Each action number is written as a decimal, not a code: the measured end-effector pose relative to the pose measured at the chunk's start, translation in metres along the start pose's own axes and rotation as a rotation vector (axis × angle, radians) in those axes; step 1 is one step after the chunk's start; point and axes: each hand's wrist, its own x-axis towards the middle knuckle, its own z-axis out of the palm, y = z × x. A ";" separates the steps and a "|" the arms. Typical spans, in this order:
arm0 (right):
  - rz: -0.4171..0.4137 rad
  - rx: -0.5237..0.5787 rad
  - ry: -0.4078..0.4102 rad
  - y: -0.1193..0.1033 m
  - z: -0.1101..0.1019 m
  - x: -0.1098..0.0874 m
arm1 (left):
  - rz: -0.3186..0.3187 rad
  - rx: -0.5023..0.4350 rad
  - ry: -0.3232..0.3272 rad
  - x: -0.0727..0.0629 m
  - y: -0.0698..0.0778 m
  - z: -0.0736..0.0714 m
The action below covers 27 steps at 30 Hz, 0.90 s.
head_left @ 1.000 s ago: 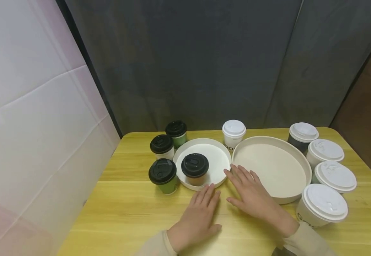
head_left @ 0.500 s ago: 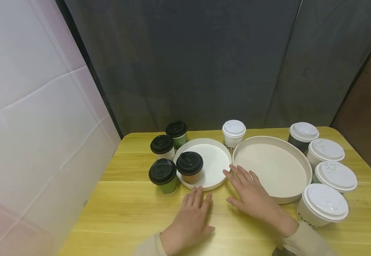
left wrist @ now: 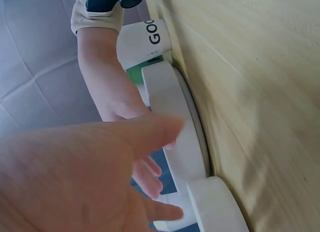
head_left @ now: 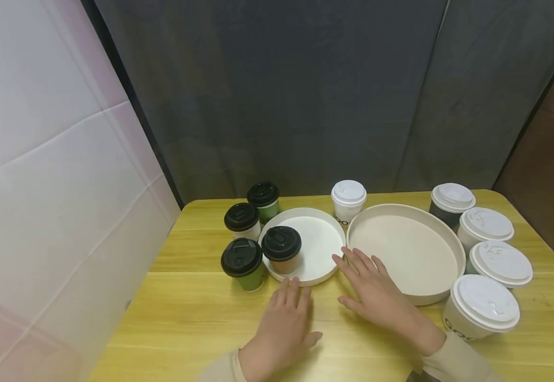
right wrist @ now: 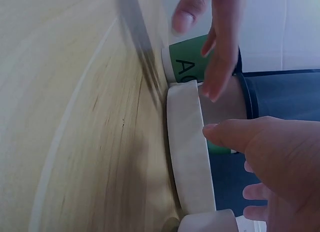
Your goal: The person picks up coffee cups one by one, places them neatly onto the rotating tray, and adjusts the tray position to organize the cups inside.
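Brown-sided and black-lidded, a small cup [head_left: 282, 252] is stood upright inside the white tray [head_left: 319, 246], near that tray's eight o'clock rim. Just outside, also toward eight o'clock, a green cup [head_left: 242, 263] is placed on the wooden tabletop [head_left: 172, 318]; a white cup with a black lid [head_left: 242, 220] is seen between nine and ten, and a second green cup [head_left: 263, 200] between ten and eleven. Between one and two, a white-lidded white cup [head_left: 348, 199] is set behind the two trays, the larger beige tray [head_left: 406, 249] being laid at three o'clock. Between six and seven, the left hand [head_left: 282, 323] is extended with fingers nearly straight, thumb held apart and nothing grasped; whether the near rim is touched by its fingertips cannot be told. At four o'clock, the right hand [head_left: 374, 292] is likewise spread wide and unladen, its fingertips pointed where the two rims are seen close together; contact cannot be told there either. Around the beige tray, white-lidded cups are ranged: a dark cup [head_left: 451, 204] between one and two, a broad cup [head_left: 485, 225] between two and three, a second broad cup [head_left: 500, 262] at three, and a lettered cup [head_left: 481, 307] at four
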 end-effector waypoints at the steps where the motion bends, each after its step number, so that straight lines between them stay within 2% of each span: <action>1: -0.001 -0.003 0.002 0.000 0.000 0.000 | 0.018 -0.008 0.010 0.002 0.001 0.001; 7: -0.010 -0.005 0.013 0.000 -0.001 0.000 | 0.176 -0.085 0.107 0.014 0.005 0.010; 11: -0.013 -0.004 0.014 -0.001 -0.002 0.001 | 0.231 -0.113 0.158 0.020 0.006 0.017; 19: -0.007 0.000 0.008 -0.002 -0.002 0.000 | 0.229 -0.090 0.156 0.022 0.006 0.025; 27: 0.002 0.006 -0.006 -0.002 -0.001 0.001 | 0.195 -0.023 0.149 0.017 0.005 0.021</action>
